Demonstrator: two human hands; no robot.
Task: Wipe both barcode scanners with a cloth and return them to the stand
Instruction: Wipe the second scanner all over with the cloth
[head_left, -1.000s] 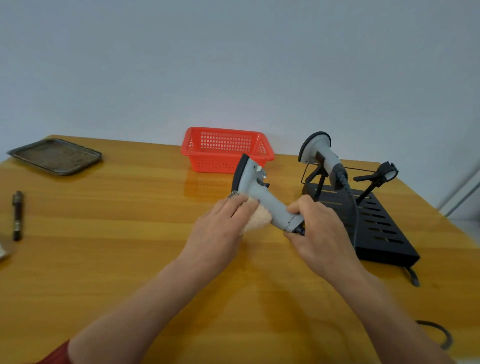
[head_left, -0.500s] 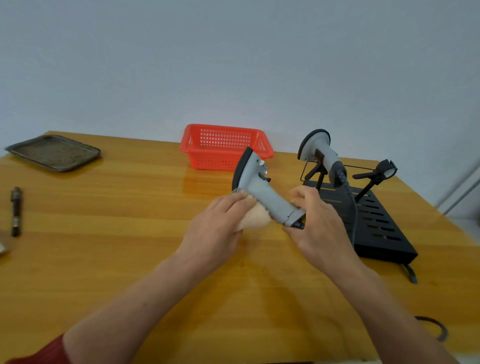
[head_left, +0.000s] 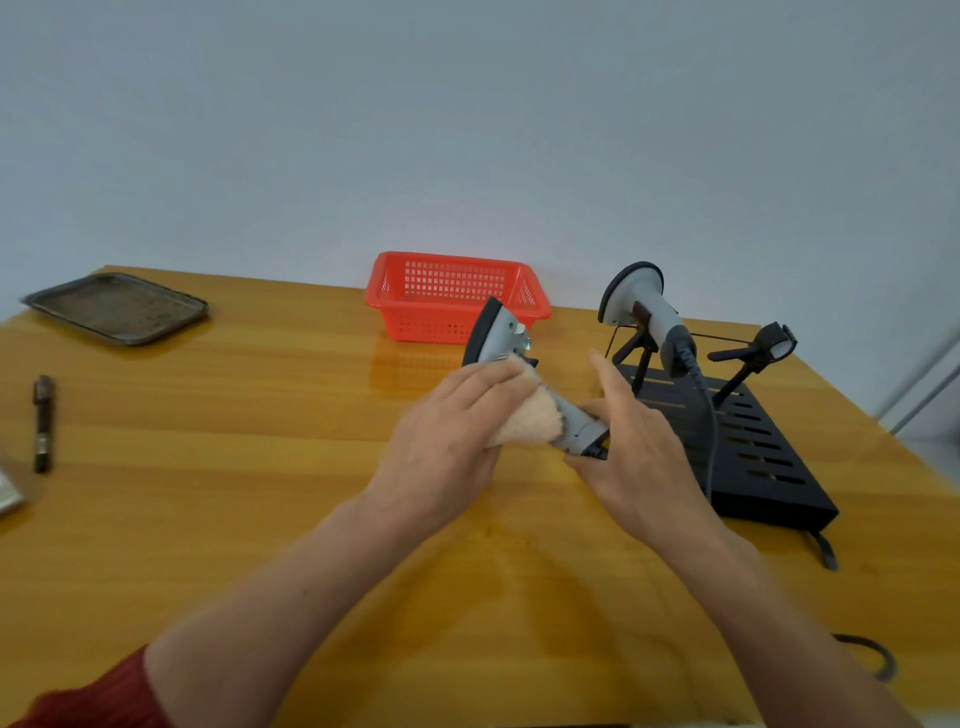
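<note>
A grey barcode scanner (head_left: 500, 335) with a black face is held tilted above the table's middle. My right hand (head_left: 631, 441) grips the lower end of its handle, forefinger raised. My left hand (head_left: 451, 434) holds a pale peach cloth (head_left: 530, 418) wrapped against the handle just below the scanner's head. A second grey scanner (head_left: 644, 306) with a coiled cable rests on the left cradle of the black slotted stand (head_left: 769, 467). The stand's right cradle (head_left: 763, 353) holds nothing.
A red plastic basket (head_left: 452, 296) stands behind the held scanner. At the far left corner lies a dark metal tray (head_left: 117, 307), and a dark pen (head_left: 42, 423) near the left edge. A black cable loop (head_left: 867, 654) lies at the front right.
My left hand has slid the cloth up the handle toward the scanner's head. My right hand has shifted its hold at the handle's end and lifted its forefinger.
</note>
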